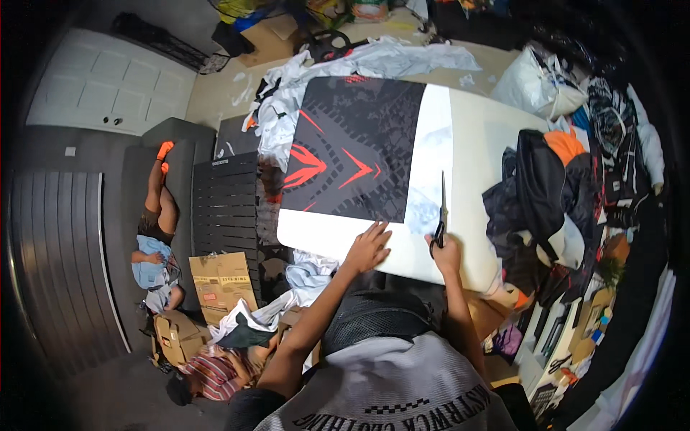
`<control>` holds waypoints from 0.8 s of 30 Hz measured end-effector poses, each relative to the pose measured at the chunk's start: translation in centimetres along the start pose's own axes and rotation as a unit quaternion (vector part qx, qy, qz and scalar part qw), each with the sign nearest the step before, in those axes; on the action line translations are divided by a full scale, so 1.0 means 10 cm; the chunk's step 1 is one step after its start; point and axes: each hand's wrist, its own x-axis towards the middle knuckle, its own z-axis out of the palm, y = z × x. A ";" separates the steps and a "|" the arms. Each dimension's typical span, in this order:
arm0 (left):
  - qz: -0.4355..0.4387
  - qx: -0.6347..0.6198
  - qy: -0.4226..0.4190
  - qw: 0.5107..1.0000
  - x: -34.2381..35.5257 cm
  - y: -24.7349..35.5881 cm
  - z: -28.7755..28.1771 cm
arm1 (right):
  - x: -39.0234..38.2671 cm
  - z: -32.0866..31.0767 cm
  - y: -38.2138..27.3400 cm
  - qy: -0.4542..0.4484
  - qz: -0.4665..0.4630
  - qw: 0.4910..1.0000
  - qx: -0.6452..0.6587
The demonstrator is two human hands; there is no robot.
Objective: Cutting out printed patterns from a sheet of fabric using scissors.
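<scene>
A black fabric panel (345,151) with red streaks and a grey tread pattern lies flat on the white table (323,228). A pale blue-white strip (430,165) runs along its right side. My left hand (369,249) rests with fingers spread at the panel's near edge and holds nothing. Farther right, my right hand (446,256) grips the black-handled scissors (440,223). Their long blades point away from me, over the strip's right edge, and look closed together.
Dark garments (535,194) are heaped on the table's right. White fabric scraps (287,118) pile up beyond its far left corner. A person (154,237) lies on a grey sofa (136,187) at left; another person (215,373) sits low near cardboard boxes (224,284). A stuffed white sack (535,86) stands far right.
</scene>
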 end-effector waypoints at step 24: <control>-0.096 -0.062 0.082 0.990 -0.64 -1.59 -0.87 | -0.34 0.33 0.01 0.103 0.021 0.961 -0.255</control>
